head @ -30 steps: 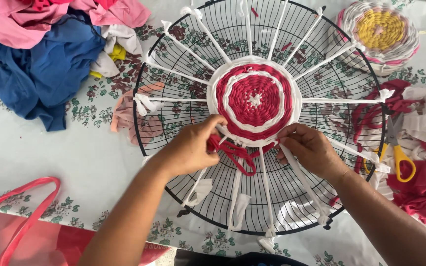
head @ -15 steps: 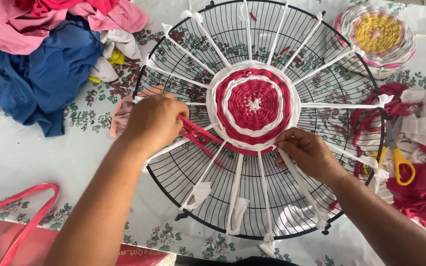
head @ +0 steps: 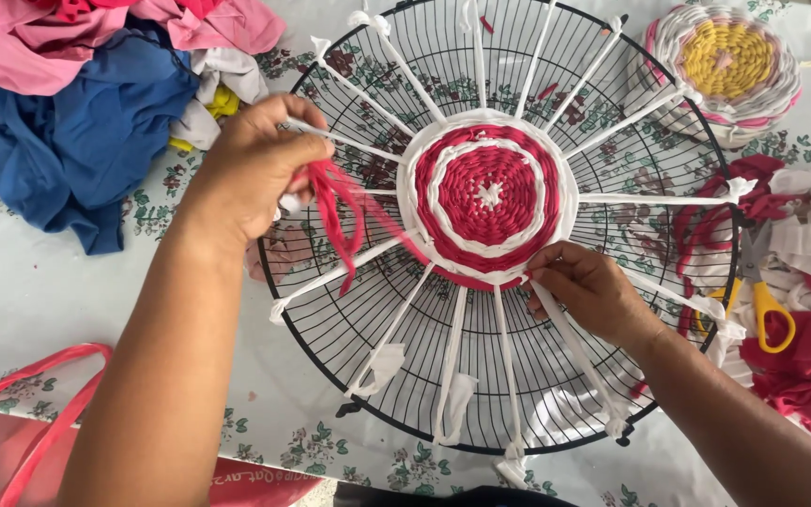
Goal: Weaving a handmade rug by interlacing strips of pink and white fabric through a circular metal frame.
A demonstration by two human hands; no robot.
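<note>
Left hand (head: 253, 169) closed on a red cloth strip (head: 344, 211), pulled out taut from the round woven mat (head: 488, 194) on a black wire fan guard (head: 556, 394). Right hand (head: 586, 286) pinching the mat's near edge (beside white spokes). Soft, light, stretchy stuff, probably; best gripped near the weave.

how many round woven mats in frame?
2. A red and white woven round sits at the centre of the black wire fan guard. A yellow and pink woven round lies at the top right on the table, partly cut off.
</note>
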